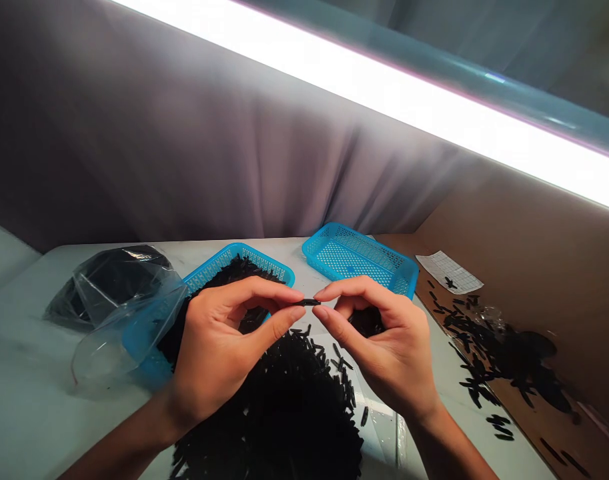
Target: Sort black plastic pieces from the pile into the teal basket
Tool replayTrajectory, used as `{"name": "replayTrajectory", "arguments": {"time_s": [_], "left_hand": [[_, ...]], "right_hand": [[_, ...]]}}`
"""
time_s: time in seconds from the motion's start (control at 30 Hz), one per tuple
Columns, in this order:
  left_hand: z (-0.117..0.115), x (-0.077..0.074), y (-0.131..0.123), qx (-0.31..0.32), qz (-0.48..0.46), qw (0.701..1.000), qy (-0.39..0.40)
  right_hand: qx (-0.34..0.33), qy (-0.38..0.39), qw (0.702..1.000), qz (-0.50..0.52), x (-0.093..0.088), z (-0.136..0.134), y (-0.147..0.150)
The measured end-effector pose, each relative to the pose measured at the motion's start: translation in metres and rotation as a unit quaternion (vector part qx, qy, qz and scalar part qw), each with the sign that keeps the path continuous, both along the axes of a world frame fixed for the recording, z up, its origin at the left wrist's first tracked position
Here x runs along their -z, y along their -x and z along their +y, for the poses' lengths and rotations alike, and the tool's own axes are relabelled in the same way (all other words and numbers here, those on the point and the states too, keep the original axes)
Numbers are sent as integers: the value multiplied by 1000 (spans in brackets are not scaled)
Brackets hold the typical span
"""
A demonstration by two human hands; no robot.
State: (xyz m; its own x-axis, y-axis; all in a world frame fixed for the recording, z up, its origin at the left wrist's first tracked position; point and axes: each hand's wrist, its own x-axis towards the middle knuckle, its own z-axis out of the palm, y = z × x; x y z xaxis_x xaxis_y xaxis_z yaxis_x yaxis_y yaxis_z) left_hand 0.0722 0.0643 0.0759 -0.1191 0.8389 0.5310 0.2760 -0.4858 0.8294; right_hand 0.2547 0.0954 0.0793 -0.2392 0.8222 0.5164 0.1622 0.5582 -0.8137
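Note:
A short, slim black piece (311,302) lies level between my two hands, its kind too small to make out. My left hand (229,333) pinches one end with thumb and forefinger, and my right hand (384,340) pinches the other. More black pieces (367,321) show behind the right thumb, within the curl of that hand or just beyond it; I cannot tell which. Below both hands spreads a large heap of similar black pieces (284,407). Behind my left hand stands a blue perforated basket (237,248) filled with them, partly hidden.
A second blue basket (354,257) stands farther back. Clear plastic with dark contents (119,283) lies at left. On the right, loose black pieces (477,347) scatter near a gridded paper (447,270) and a brown board (559,440). A bright tube light (384,87) crosses above.

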Motion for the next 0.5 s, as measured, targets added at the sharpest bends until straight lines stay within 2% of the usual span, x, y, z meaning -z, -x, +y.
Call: {"name": "replayTrajectory", "arguments": {"time_s": [0.1,0.17,0.2,0.27,0.3,0.4,0.5], "left_hand": [[0,0,1,0,0,1000,4],[0,-1,2,-1,-2,1000,6],[0,-1,3,-2,-3,1000,4],[0,-2,6,-5,-3,1000,-5],[0,-2,7,-7,-1,1000,-10],[1,-2,9,-12,15,1000,-18],[2,-2,8,7,46,999,-16]], "right_hand": [[-8,28,999,15,1,2,2],[-5,74,993,91,1,12,-3],[1,102,984,149,0,20,-8],[23,138,940,311,-2,41,-24],[27,141,929,342,-3,51,-33],[33,147,920,363,-7,70,-53],[-3,224,903,367,-6,65,-44]]}}
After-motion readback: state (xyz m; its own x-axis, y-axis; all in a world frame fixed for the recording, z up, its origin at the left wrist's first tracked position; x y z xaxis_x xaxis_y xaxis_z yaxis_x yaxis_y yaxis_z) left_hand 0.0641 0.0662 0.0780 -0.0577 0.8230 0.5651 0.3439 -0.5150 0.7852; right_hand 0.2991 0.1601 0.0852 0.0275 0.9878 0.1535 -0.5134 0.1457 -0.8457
